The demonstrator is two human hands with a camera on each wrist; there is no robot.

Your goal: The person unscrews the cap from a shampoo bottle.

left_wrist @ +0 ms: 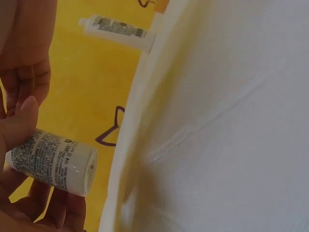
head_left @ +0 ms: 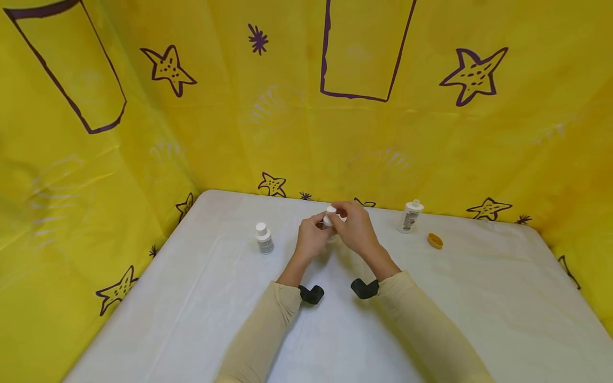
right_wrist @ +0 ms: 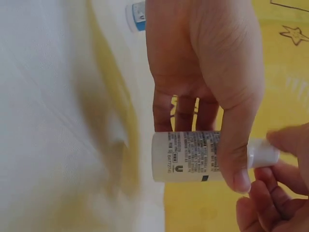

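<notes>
Both hands meet over the far middle of the table, around a small white bottle (head_left: pixel 331 211). My left hand (head_left: pixel 310 238) grips the bottle's body, thumb across the printed label, as the right wrist view shows. At the bottle's top, my right hand (head_left: pixel 356 230) pinches the white cap (right_wrist: pixel 263 153) between thumb and fingers. The bottle is held upright, with its base (left_wrist: pixel 89 171) visible in the left wrist view. Left of the hands stands another small white bottle (head_left: pixel 264 238) with a white cap. Right of them stands a taller white bottle (head_left: pixel 411 216) with a narrow top.
A small orange oval object (head_left: pixel 435 241) lies beside the taller bottle. The white-covered table (head_left: pixel 191 330) ends at a yellow cloth wall (head_left: pixel 297 133) with drawn starfish, which also rises along both sides. Black wrist mounts (head_left: pixel 365 289) sit under the sleeves' cuffs.
</notes>
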